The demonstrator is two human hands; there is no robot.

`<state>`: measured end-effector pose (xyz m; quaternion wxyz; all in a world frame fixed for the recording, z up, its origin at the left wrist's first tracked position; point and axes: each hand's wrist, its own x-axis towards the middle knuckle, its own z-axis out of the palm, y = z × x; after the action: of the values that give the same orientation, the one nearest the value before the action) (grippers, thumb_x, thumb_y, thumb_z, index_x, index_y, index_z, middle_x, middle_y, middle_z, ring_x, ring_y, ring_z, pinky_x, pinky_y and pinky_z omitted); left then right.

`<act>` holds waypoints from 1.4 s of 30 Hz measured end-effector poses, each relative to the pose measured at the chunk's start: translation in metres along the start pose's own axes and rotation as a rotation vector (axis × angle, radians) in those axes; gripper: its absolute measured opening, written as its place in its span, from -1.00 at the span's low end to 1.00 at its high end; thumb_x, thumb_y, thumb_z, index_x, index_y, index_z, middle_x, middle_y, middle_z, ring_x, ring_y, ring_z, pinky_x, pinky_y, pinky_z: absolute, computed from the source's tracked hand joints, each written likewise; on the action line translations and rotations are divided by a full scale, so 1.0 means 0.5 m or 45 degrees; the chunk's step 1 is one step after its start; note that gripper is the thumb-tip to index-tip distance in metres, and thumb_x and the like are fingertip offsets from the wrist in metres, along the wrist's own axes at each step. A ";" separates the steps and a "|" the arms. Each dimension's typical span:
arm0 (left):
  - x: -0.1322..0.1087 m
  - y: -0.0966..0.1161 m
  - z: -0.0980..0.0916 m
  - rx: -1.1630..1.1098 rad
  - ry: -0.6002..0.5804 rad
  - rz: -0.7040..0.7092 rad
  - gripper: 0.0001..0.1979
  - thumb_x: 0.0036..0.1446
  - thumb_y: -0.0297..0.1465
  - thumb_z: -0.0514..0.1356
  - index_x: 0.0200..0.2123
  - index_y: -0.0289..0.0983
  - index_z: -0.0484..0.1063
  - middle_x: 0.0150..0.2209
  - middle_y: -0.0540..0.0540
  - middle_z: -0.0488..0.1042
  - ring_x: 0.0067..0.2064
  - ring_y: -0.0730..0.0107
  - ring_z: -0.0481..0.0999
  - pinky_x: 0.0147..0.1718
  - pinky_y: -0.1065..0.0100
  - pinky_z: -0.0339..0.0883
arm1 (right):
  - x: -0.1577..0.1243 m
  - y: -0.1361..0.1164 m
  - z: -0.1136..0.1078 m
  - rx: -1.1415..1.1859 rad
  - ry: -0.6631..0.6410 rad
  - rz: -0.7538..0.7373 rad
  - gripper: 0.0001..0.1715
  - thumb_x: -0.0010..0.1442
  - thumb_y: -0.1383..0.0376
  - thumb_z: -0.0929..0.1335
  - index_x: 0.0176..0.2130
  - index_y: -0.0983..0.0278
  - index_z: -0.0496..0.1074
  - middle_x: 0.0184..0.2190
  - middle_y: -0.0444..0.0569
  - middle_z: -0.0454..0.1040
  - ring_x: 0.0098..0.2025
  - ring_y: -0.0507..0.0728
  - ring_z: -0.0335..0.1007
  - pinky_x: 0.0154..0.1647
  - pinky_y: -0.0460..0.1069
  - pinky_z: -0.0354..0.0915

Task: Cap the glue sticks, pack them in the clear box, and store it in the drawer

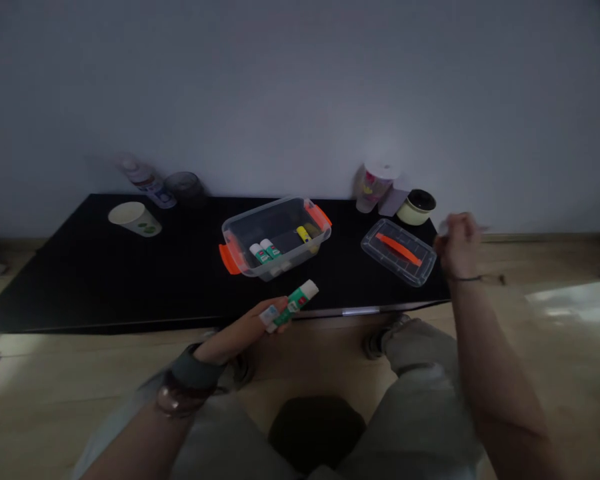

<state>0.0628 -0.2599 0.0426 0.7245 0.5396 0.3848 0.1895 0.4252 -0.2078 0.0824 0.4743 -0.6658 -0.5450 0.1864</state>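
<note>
My left hand (260, 325) is closed around a green glue stick (296, 301) with a white cap, held tilted at the table's front edge. Just beyond it stands a clear plastic box (253, 220) with orange latches. Inside lie two more green glue sticks (266, 251) and a yellow tube-like item (304, 234). Off the table's right end, my right hand (461, 243) is raised with its fingers curled in. Something pale shows at those fingers, too blurred to name. Close to that hand, a clear lid (397, 252) with an orange handle lies flat.
On the black table (105, 287), a paper cup (136, 219), a spray-like bottle (147, 181) and a dark round container (186, 189) stand at the left. A plastic cup (374, 187), a pale box (395, 197) and a cream pot (417, 207) stand at the back right, before the wall.
</note>
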 end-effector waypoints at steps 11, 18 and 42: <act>0.067 -0.028 0.010 -0.175 0.347 -0.089 -0.57 0.09 -0.01 0.24 -0.26 -0.28 0.32 -0.34 -0.01 0.41 -0.45 0.53 0.34 -0.45 0.43 0.25 | -0.032 0.076 0.203 -0.920 -0.666 0.031 -0.45 0.32 0.16 0.33 0.21 0.36 0.29 0.12 0.24 0.42 0.06 0.23 0.43 -0.04 0.01 0.32; 0.104 -0.051 0.013 0.131 0.339 0.105 -0.51 0.18 -0.18 0.19 0.09 -0.28 0.24 -0.10 -0.17 0.47 -0.24 0.36 0.49 -0.25 0.28 0.42 | -0.123 -0.012 0.250 -0.058 -1.085 0.126 -0.60 0.34 0.01 0.28 -0.21 0.29 0.45 -0.38 -0.07 0.55 -0.43 0.02 0.44 -0.41 -0.12 0.33; 0.022 0.028 -0.082 1.657 1.097 0.586 -0.79 0.23 -0.46 0.09 -0.10 -0.27 0.45 0.03 -0.24 0.53 0.13 0.05 0.43 0.15 0.02 0.18 | 0.079 -0.188 0.360 -0.891 -0.551 -0.604 -0.63 0.40 0.28 0.17 0.07 0.36 0.40 -0.03 0.21 0.51 0.00 0.22 0.45 0.03 0.05 0.29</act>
<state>0.0405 -0.2211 0.0466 -0.0030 0.7979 0.5424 0.2630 0.2494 -0.0993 0.0850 0.1263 -0.5885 -0.7985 0.0125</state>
